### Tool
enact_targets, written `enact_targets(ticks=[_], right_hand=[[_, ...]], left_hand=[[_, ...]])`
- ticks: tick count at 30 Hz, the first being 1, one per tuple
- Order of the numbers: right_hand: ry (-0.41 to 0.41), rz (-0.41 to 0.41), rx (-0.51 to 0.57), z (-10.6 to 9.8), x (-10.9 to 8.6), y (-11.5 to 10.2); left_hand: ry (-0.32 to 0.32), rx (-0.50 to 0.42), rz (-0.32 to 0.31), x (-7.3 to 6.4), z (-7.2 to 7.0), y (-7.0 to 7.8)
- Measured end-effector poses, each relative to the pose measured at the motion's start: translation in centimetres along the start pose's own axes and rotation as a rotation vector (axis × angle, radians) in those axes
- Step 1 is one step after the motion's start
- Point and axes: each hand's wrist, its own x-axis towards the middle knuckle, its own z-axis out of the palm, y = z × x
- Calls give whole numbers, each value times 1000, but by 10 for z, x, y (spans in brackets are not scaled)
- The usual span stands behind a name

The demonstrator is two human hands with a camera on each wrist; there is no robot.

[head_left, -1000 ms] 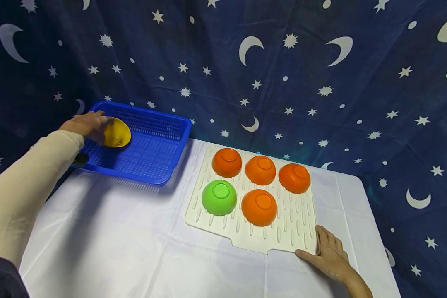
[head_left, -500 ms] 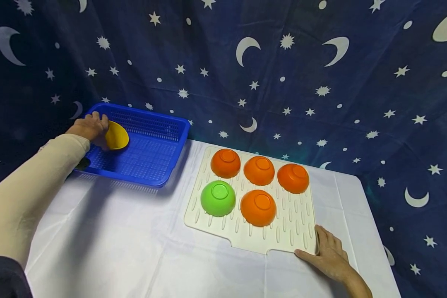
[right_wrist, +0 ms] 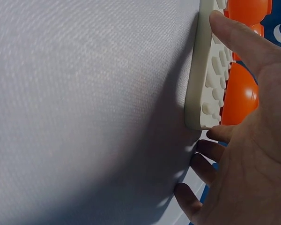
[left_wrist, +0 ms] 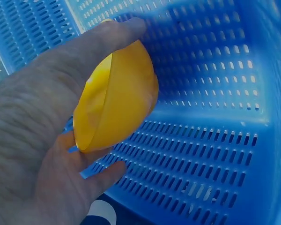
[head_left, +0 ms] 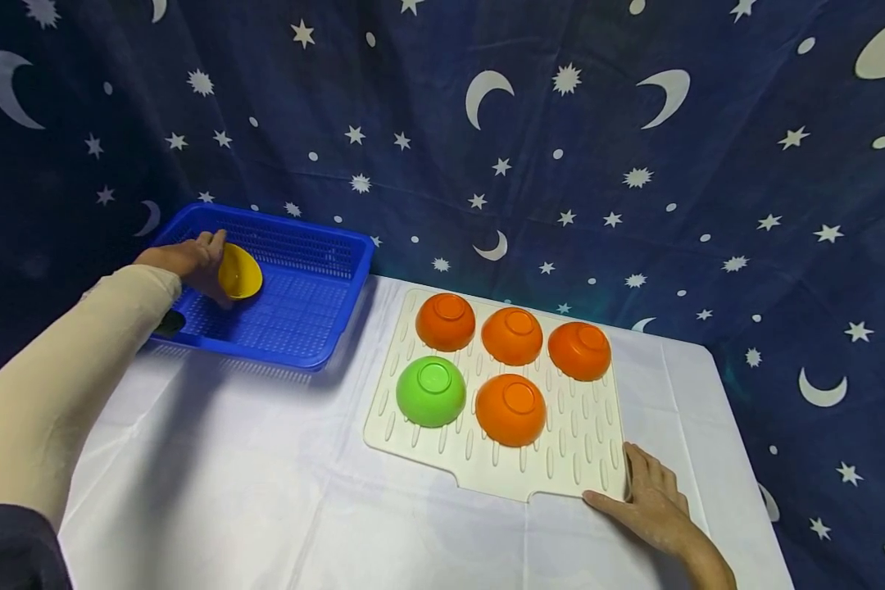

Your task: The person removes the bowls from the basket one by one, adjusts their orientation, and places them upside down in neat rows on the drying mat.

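Observation:
Inside the blue basket (head_left: 280, 356), my left hand (head_left: 192, 260) holds a yellow bowl (head_left: 243, 273) between thumb and fingers. In the left wrist view the bowl (left_wrist: 126, 93) is tilted on its side, thumb over its upper edge and fingers below. My right hand (head_left: 656, 506) touches the near right corner of a cream ribbed draining mat (head_left: 487, 475), its thumb at the front edge and fingers along the side. Upside down on that mat lie a green bowl (head_left: 431, 393) and several orange bowls (head_left: 511, 410).
A white cloth (head_left: 265, 492) covers the table. Behind it hangs a dark blue curtain (head_left: 413, 98) with moons and stars. The basket stands at the far left, against the curtain. A small dark object (head_left: 170, 323) shows at its near left rim.
My left hand and the yellow bowl have shifted slightly to the right within the basket, and the bowl's tilt has changed a little. The right hand stays at the mat's corner.

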Motion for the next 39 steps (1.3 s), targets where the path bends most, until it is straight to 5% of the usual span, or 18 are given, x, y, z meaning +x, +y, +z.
enact_targets(ticks=[14,22,33,39], right_hand=[[-5,29,-2,1,1,0],[-22,10,0,0,0,-1],[-44,15,-2,0,-3,0],[-36,13,5,0,-4,0]], left_hand=[[39,-10,29,-4,-7,-9],[124,-68,99,-18,-13,-9],[284,-233,210,-37,4,1],[308,-320,229,-55,17,13]])
